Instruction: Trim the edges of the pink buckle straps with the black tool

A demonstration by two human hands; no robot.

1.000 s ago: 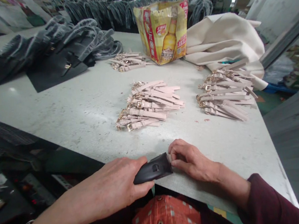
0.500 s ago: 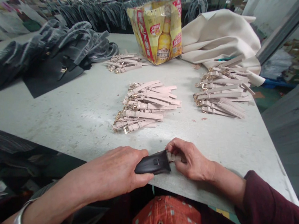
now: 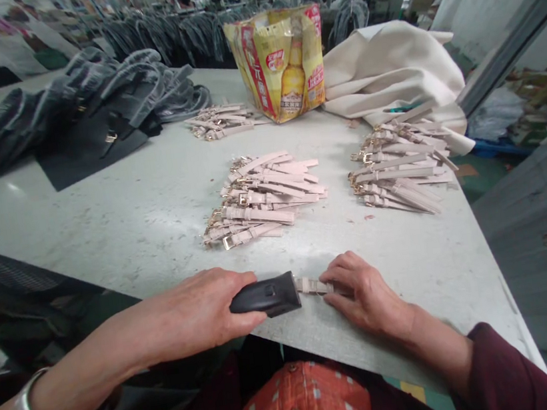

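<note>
My left hand point(image 3: 211, 307) is wrapped round a black handheld tool point(image 3: 270, 296), smooth-bodied with a small raised button on top and a wide, flat front end. That end lies against a short pale pink strap point(image 3: 312, 285) near the table's front edge. My right hand point(image 3: 360, 288) pinches the strap's other end between thumb and fingers, and most of that end is hidden by them. Just beyond lies a pile of pink buckle straps point(image 3: 262, 196) with gold buckles turned left.
A second pile of buckle straps point(image 3: 399, 165) lies to the right, with a smaller pile point(image 3: 219, 120) farther back. Behind them stand a yellow printed bag point(image 3: 280, 66) and crumpled cream material point(image 3: 387, 72). Black bags in plastic wrap point(image 3: 103, 103) cover the back left.
The black tool has shifted slightly left in my left hand. My right hand has moved right, away from the tool's front end, so more of the strap shows between them.
</note>
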